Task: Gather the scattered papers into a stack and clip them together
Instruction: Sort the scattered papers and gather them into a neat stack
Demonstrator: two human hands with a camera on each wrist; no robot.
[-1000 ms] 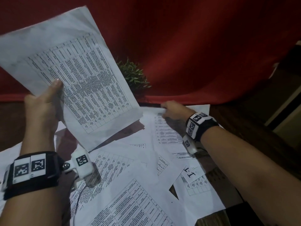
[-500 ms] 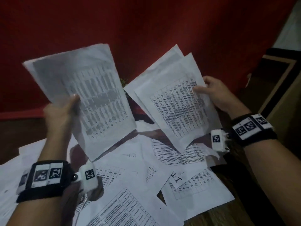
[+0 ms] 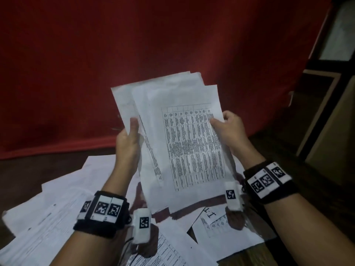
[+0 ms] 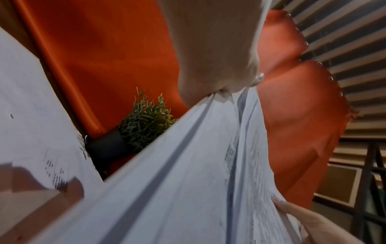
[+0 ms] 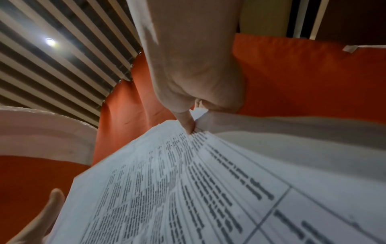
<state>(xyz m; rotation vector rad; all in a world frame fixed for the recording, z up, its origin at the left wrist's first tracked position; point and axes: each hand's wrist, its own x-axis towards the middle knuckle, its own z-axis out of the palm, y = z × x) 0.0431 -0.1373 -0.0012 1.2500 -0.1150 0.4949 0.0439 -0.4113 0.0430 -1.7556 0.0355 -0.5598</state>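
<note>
Both hands hold a bundle of printed papers upright in the air above the table, in front of the red curtain. The left hand pinches its left edge with thumb over the front; the right hand pinches the right edge. More loose sheets lie scattered on the table under the bundle, and a small green plant in a dark pot stands behind them.

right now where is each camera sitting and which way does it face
Head: worn on the head, looking forward and down at the held papers, loose papers on the table; both forearms, left hand and right hand show.
Left wrist: looks up along the left hand past a plant to the red curtain.
Right wrist: looks up along the right hand toward the ceiling slats.
Shared: all three show the held papers and the curtain.
</note>
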